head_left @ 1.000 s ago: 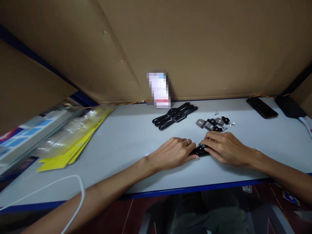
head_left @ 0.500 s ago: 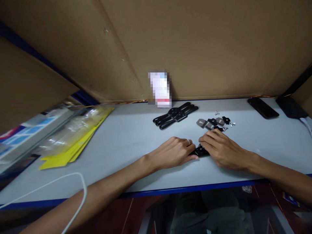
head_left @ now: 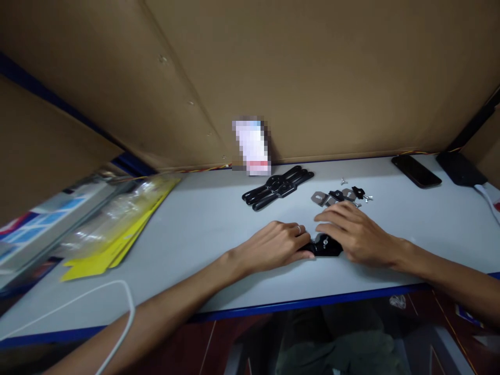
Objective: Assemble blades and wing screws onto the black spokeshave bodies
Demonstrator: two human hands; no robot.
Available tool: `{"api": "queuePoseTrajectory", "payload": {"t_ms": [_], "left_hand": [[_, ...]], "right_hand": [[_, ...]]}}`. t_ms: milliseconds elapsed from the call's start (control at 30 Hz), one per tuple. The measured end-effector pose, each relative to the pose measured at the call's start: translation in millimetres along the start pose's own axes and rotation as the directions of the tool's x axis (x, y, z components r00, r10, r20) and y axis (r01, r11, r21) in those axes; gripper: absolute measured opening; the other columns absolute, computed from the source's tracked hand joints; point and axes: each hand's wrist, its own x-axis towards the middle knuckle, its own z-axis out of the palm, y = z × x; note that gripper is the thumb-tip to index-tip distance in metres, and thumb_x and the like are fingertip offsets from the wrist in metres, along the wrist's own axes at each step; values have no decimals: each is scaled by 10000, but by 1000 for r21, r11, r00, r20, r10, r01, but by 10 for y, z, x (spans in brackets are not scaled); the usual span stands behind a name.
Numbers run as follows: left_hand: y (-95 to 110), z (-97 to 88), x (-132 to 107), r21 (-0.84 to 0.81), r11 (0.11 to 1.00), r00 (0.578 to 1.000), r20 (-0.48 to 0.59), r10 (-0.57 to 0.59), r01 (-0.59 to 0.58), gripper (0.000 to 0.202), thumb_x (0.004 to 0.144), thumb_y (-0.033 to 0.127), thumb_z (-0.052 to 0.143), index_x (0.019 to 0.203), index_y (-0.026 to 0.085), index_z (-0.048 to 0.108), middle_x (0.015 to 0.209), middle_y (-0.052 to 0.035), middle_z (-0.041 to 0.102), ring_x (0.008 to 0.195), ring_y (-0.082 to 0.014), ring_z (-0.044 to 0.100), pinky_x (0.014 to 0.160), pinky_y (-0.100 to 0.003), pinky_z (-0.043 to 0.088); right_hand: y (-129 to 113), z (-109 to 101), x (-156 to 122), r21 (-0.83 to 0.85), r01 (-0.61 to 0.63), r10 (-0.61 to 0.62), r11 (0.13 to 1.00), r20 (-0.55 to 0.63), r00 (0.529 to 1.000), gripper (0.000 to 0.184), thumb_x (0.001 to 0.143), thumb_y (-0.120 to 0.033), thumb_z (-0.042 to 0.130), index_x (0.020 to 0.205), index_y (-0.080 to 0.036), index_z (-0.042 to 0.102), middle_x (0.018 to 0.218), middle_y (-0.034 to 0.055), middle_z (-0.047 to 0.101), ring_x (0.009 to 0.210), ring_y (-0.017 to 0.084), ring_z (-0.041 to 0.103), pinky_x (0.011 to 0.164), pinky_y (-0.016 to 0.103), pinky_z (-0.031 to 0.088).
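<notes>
A small black bracket part (head_left: pixel 323 246) with a silver screw in it lies on the grey table (head_left: pixel 203 229) between my two hands. My left hand (head_left: pixel 278 244), a ring on one finger, curls over its left end and presses it down. My right hand (head_left: pixel 351 232) rests on its right end, fingers bent over it. Just behind my right hand lie several small pieces (head_left: pixel 339 196): grey metal plates, black knobs and silver wing screws. Farther back is a stack of black handle-shaped parts (head_left: pixel 276 187).
Yellow-backed clear packets (head_left: pixel 117 229) lie at the left beside a printed box (head_left: pixel 42 229). A white cable (head_left: pixel 117 302) loops at the front left. A dark phone (head_left: pixel 416 171) and a black pad (head_left: pixel 461 169) sit at the back right. Cardboard walls enclose the table.
My right hand has lifted its fingers slightly off the black part, showing more of it and its screw. My left hand has stayed where it was. The view has shifted a little.
</notes>
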Motion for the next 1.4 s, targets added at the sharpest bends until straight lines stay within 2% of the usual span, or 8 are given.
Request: {"api": "queuePoseTrajectory", "payload": {"t_ms": [133,300,433,600,767,967,1400], "left_hand": [[2,-8,-6,-16,1000,1000,-12,2,-2,540,1047,547,259,816,176,576,766,-46,629,620,-157,589,536,-329,327],[11,-11,-9,-4,1000,1000,-4,0,0,547,1045,555,252,818,177,576,772,-45,630,623,-159,598,541,-336,330],[14,-16,-10,-10,1000,1000,-6,0,0,537,1044,552,262,825,178,578,770,-44,632,620,-163,597,541,-336,335],[13,-25,-9,-3,1000,1000,-2,0,0,544,1047,551,251,833,177,583,760,-40,629,625,-161,591,542,-332,349],[8,-12,-8,-18,1000,1000,9,-6,6,557,1046,556,250,876,171,615,784,-54,641,648,-164,604,547,-336,365],[5,-14,-6,-27,1000,1000,16,-10,10,557,1048,549,237,853,175,601,781,-51,639,644,-168,603,549,-330,354],[13,-23,-3,-14,1000,999,23,-25,25,534,1044,550,266,840,176,588,777,-45,634,642,-172,601,550,-334,343]], "right_hand": [[65,-80,-12,65,-131,138,989,-108,985,346,830,35,367,966,-146,628,923,103,669,889,237,537,783,382,428],[29,-86,-11,126,-162,177,979,-120,977,290,814,29,367,828,-182,566,742,46,577,737,195,482,711,339,408],[-31,-47,-11,157,-149,160,976,-63,985,251,804,22,398,814,-185,540,740,38,579,711,175,454,721,318,412],[-53,-5,-18,113,-112,118,987,-42,992,259,790,24,408,860,-171,563,797,67,630,788,193,507,758,335,428],[-82,8,-18,143,-69,71,987,-16,997,265,815,23,409,886,-158,590,806,78,657,867,210,554,781,345,435],[-105,16,-26,181,0,-10,983,54,999,284,784,44,420,869,-149,610,725,40,655,922,222,549,832,357,397],[-46,6,-42,61,-28,26,998,29,999,296,817,43,400,849,-148,624,694,44,640,858,209,534,796,346,390]]}}
